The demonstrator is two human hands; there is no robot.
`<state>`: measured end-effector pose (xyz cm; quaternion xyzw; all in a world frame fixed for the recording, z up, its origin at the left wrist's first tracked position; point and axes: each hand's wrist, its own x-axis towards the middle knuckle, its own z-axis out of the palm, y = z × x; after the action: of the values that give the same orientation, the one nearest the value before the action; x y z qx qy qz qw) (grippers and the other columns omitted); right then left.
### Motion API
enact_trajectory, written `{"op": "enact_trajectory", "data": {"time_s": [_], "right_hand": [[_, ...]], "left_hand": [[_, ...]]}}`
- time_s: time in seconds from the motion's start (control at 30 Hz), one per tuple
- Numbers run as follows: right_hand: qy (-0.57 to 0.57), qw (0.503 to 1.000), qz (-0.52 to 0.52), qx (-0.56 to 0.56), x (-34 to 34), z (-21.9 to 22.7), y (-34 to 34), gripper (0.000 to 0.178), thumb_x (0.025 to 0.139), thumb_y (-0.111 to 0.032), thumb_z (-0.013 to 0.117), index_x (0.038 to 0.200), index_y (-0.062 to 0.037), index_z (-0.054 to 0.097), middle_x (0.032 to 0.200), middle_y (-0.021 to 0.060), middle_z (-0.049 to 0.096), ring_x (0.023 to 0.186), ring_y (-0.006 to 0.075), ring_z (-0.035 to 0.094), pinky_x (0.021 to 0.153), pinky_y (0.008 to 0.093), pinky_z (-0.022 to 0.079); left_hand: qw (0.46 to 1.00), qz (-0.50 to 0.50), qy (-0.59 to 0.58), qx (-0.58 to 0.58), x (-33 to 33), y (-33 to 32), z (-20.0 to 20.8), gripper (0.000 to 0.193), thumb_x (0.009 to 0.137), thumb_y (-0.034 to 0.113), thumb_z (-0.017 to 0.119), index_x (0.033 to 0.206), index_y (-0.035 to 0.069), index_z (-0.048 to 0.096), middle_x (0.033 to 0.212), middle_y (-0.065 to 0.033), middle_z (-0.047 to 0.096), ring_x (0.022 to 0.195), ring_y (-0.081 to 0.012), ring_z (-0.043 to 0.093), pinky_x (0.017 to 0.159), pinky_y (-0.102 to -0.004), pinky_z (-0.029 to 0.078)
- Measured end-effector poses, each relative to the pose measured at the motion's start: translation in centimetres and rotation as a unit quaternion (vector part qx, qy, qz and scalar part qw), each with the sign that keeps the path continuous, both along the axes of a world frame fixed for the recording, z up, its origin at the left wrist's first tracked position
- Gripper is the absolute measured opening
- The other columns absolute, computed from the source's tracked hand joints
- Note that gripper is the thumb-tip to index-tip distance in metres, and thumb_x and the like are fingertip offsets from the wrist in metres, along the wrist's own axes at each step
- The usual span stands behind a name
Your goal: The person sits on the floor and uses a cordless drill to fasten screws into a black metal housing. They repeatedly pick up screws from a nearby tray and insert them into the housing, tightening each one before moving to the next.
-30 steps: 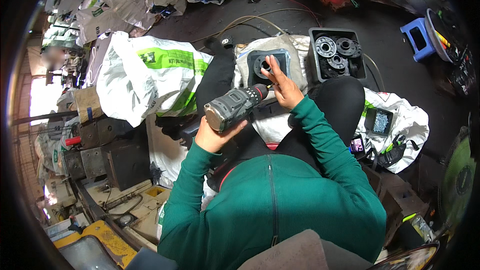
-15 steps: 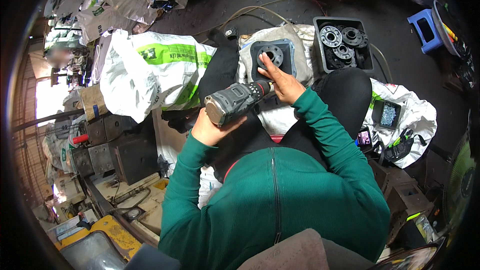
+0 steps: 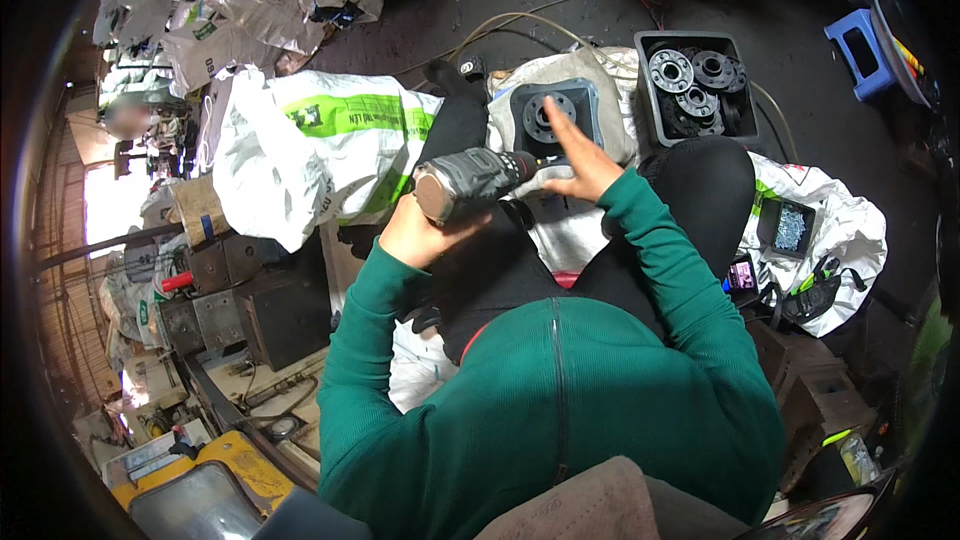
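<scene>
My left hand (image 3: pixel 425 235) is closed around the handle of a grey cordless drill (image 3: pixel 468 185), its chuck pointing right. A thin bit at the drill's front reaches toward my right hand (image 3: pixel 585 165). That hand is open, fingers stretched forward and thumb apart. Its fingertips are over a round grey metal flange with holes (image 3: pixel 534 122), partly hiding it; I cannot tell whether they touch it. The flange lies in a square dark tray (image 3: pixel 590 100) in front of my knees, on a beige cloth (image 3: pixel 618 125).
At the right, a grey bin (image 3: pixel 640 90) holds several round metal flanges (image 3: pixel 670 71). A small dark box of screws (image 3: pixel 790 228) sits on a white sack (image 3: pixel 850 240) beside a phone (image 3: pixel 740 275). A large white sack (image 3: pixel 250 170) stands left; a blue stool (image 3: pixel 860 55) is far right.
My right hand's fingers have straightened and the thumb has spread away from them. The drill's chuck has dipped slightly. The whole view has shifted a little.
</scene>
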<state>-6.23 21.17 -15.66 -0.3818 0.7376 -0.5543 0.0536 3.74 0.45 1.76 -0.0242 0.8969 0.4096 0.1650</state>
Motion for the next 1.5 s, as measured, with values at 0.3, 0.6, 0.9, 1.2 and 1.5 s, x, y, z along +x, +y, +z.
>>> {"op": "enact_trajectory", "data": {"time_s": [0.3, 0.6, 0.9, 1.2, 1.5], "right_hand": [[-0.453, 0.838, -0.303, -0.037, -4.4, -11.0, -1.4, 0.055, 0.080, -0.028, 0.067, 0.126, -0.0052, 0.048, 0.118, 0.0103, 0.056, 0.102, 0.0189, 0.056, 0.084, 0.0295, 0.045], [-0.471, 0.833, -0.290, -0.037, -4.2, -15.0, -3.0, 0.053, 0.077, -0.032, 0.068, 0.120, -0.0045, 0.054, 0.108, 0.0130, 0.062, 0.099, 0.0206, 0.059, 0.087, 0.0293, 0.044], [-0.587, 0.761, -0.255, -0.106, -4.3, -13.5, -4.2, 0.040, 0.080, -0.021, 0.067, 0.114, -0.0039, 0.055, 0.094, 0.0046, 0.062, 0.081, 0.0124, 0.060, 0.058, 0.0257, 0.052], [-0.615, 0.730, -0.191, -0.227, -4.8, -11.8, -4.1, 0.028, 0.085, -0.019, 0.061, 0.110, -0.0064, 0.056, 0.092, -0.0002, 0.061, 0.079, 0.0105, 0.059, 0.056, 0.0261, 0.053], [-0.614, 0.734, -0.210, -0.199, -4.9, -10.6, -4.3, 0.030, 0.085, -0.018, 0.062, 0.112, -0.0054, 0.055, 0.094, 0.0014, 0.061, 0.080, 0.0100, 0.059, 0.055, 0.0255, 0.053]], "left_hand": [[0.996, 0.073, 0.044, 0.017, -7.7, -2.0, -4.2, 0.043, 0.072, 0.023, 0.076, 0.104, 0.000, 0.060, 0.095, -0.0071, 0.064, 0.084, -0.0140, 0.059, 0.076, -0.0298, 0.048], [0.985, 0.086, -0.132, -0.064, -12.1, -2.7, -6.3, 0.050, 0.072, 0.023, 0.076, 0.112, 0.001, 0.055, 0.100, -0.0086, 0.063, 0.089, -0.0164, 0.060, 0.080, -0.0297, 0.047], [0.989, 0.031, -0.116, -0.086, -13.5, -2.6, -8.1, 0.053, 0.072, 0.022, 0.075, 0.116, 0.001, 0.053, 0.104, -0.0090, 0.063, 0.098, -0.0178, 0.058, 0.088, -0.0305, 0.043], [0.988, 0.034, -0.111, -0.101, -14.3, -2.5, -7.4, 0.048, 0.071, 0.014, 0.075, 0.112, 0.001, 0.055, 0.104, -0.0088, 0.063, 0.097, -0.0180, 0.059, 0.086, -0.0310, 0.045], [0.986, 0.032, -0.127, -0.104, -15.1, -3.2, -8.6, 0.043, 0.072, 0.009, 0.074, 0.110, 0.002, 0.055, 0.098, -0.0067, 0.063, 0.087, -0.0147, 0.060, 0.077, -0.0296, 0.048]]}}
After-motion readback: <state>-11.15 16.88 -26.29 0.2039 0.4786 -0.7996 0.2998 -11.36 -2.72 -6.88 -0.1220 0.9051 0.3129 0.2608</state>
